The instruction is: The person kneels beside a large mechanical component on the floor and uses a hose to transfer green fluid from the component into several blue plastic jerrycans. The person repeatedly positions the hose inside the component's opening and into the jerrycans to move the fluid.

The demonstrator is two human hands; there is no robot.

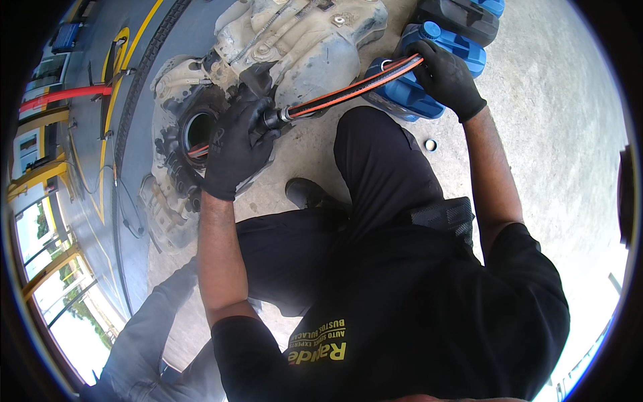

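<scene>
A black hose with orange stripes (355, 92) arcs between my two black-gloved hands. My left hand (236, 149) is closed around its black fitting, which has a metal clamp (286, 114), over the dirty fuel tank (301, 47). Inside the tank's round opening (199, 130), a striped length of hose shows beside my left wrist. Up and to the right, my right hand (445, 79) grips the far part of the hose above a blue jug (402, 94). Whether the hose end enters the jug is hidden by the hand.
More blue jugs (462, 53) and a black container (462, 19) stand behind at the upper right. A small round cap (431, 145) lies on the concrete. On the left are a red bar (67, 96) and yellow frames. Another person's grey trouser leg (151, 328) is at lower left.
</scene>
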